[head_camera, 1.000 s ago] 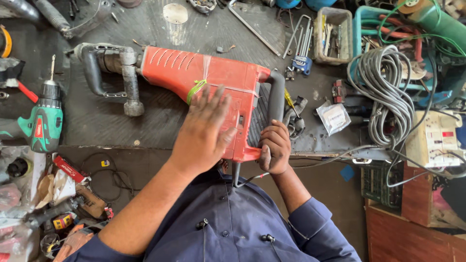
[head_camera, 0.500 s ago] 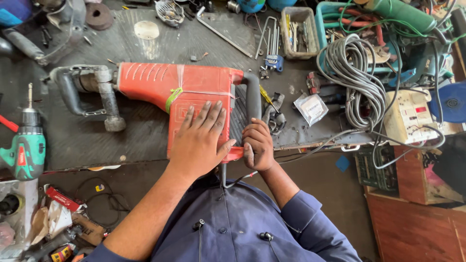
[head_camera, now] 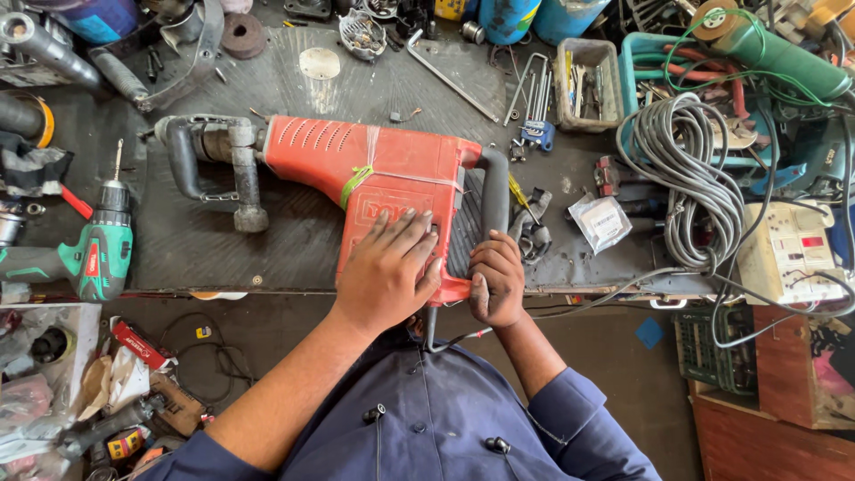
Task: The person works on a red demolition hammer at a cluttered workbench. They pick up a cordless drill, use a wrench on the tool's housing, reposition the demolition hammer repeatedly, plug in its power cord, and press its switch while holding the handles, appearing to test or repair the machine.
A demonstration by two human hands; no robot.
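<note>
One green cordless drill (head_camera: 98,254) lies at the left edge of the dark worktop (head_camera: 294,245), bit pointing away from the person, well apart from both hands. Right of it lies one red rotary hammer (head_camera: 374,183), flat on its side, long axis running left to right across the worktop: black nose and side handle (head_camera: 245,183) to the left, black rear grip (head_camera: 492,191) to the right, near the front edge. A green band and a thin wrap of clear tape cross the red housing near mid-length. Left hand (head_camera: 387,276) rests palm down on the rear lower part of the housing, fingers spread and extended, flat rather than wrapped around anything; the tool lies directly under and ahead of it. Right hand (head_camera: 496,278) sits just beside it to the right, curled closed around the lower end of the rear grip where the cord (head_camera: 570,307) leaves the tool. Both hands are at the tool's rear end; the nose end lies well to the left of them, so the left hand is the nearer to it. Further right: one small clear bag (head_camera: 601,223), one coil of grey cable (head_camera: 690,174), one white power strip (head_camera: 788,254). Behind them: one small tray of tools (head_camera: 588,85).
</note>
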